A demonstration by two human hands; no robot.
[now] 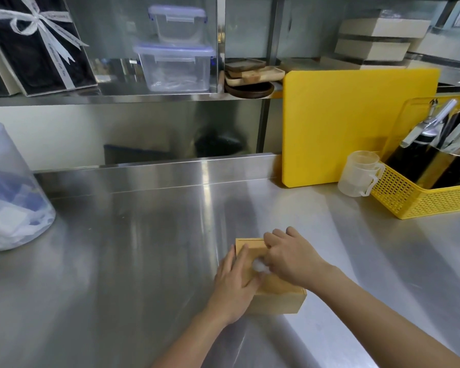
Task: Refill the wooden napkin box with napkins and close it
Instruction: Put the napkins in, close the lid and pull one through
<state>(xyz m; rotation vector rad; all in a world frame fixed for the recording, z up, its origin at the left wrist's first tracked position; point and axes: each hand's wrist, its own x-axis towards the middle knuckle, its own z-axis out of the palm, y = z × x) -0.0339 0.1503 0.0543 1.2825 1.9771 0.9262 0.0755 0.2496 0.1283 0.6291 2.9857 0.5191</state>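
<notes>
A light wooden napkin box [275,296] sits on the steel counter, near the front middle, with its lid on top. My left hand [237,282] lies flat on the lid's left side, fingers spread. My right hand [290,256] is over the lid's middle, its fingertips pinching a bit of white napkin [258,264] that pokes out of the lid. The rest of the napkins is hidden inside the box.
A plastic bag with white and blue packs [8,203] stands at the left. A yellow cutting board [353,123] leans on the back wall. A clear measuring cup [359,173] and a yellow basket with bottles [422,195] stand at the right. Shelves hold containers [175,65].
</notes>
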